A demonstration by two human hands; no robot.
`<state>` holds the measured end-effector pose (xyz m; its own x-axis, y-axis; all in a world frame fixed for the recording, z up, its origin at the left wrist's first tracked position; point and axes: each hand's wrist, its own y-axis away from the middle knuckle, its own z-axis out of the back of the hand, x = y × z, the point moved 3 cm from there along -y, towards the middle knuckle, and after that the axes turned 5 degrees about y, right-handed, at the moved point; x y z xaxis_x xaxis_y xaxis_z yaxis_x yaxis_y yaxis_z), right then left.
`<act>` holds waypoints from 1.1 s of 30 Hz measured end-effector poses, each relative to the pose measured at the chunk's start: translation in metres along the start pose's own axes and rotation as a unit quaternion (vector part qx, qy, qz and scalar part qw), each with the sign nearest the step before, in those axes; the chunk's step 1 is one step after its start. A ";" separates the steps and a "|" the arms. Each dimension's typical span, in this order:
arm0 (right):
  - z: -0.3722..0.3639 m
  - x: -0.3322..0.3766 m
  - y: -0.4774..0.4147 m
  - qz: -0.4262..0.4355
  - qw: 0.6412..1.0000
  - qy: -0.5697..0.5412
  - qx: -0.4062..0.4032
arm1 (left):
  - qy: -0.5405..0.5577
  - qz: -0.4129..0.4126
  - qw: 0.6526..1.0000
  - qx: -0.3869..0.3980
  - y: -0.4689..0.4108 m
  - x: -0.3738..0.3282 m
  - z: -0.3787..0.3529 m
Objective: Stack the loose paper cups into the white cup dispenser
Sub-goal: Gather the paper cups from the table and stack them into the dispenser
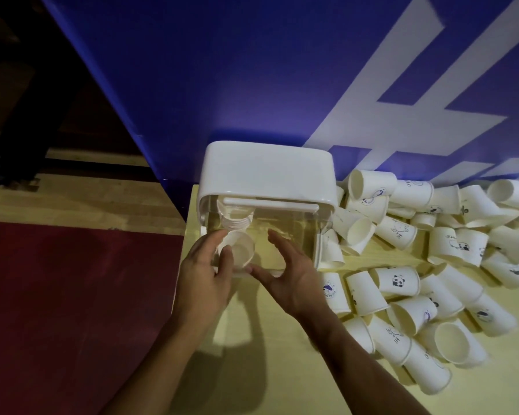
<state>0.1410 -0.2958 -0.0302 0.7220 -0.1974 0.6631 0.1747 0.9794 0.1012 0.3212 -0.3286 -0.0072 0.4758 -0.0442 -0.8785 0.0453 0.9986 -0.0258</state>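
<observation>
The white cup dispenser (267, 175) stands at the table's back left, its white top above a clear body. Inside its left side sits a stack of paper cups (235, 223). My left hand (206, 275) holds a loose paper cup (241, 250) at the dispenser's open front, fingers curled round its rim just below the stack. My right hand (288, 275) hovers beside it with fingers spread and relaxed, thumb near the cup, holding nothing. A pile of loose paper cups (432, 265) lies to the right of the dispenser.
The pale yellow table (282, 369) ends at its left edge just beside the dispenser, with red floor (72, 310) below. A blue wall panel (222, 85) with white lettering rises right behind the dispenser and cups.
</observation>
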 end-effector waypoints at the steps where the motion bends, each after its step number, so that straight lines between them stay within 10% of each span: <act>1: 0.011 -0.006 0.003 -0.005 1.000 -0.004 -0.006 | 0.011 -0.008 1.000 0.005 0.003 -0.009 -0.002; 16: 0.204 -0.166 0.038 -0.099 0.986 -0.035 -0.127 | -0.061 -0.115 0.981 0.141 -0.035 -0.168 -0.216; 33: 0.298 -0.328 0.043 -0.236 0.956 -0.045 -0.171 | 0.042 0.218 0.974 0.054 -0.100 -0.116 -0.321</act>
<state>-0.2878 -0.1759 -0.0226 0.4509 -0.5935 0.6666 0.6860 0.7082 0.1665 -0.0204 -0.4147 -0.0558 0.3971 0.3895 -0.8310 -0.0504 0.9133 0.4041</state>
